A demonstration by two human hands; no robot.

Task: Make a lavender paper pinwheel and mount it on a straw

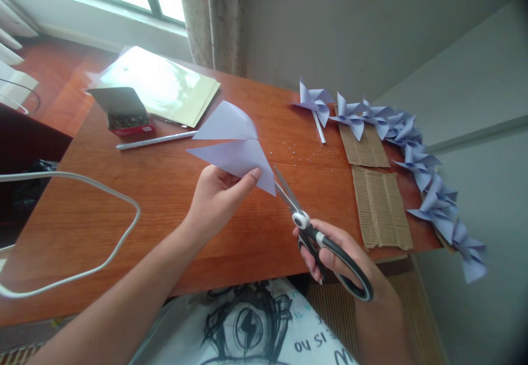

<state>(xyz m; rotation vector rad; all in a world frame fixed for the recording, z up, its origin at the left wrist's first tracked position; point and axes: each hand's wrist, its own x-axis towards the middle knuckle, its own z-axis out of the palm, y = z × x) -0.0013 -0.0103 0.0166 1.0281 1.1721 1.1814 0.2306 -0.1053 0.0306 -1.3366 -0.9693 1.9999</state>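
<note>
Cutting pale paper with scissors above a wooden table

We see the left hand [216,197] pinching a folded lilac paper [235,148] between thumb and fingers, held just above the table [165,200] near its middle. The right hand [338,258] has its fingers curled closed through the handles of the scissors [317,233], whose blades meet the paper's near-right corner. At far left an open red box [126,113] holds small dark items we cannot identify. Finished pinwheels [416,156] line the right edge.
</note>
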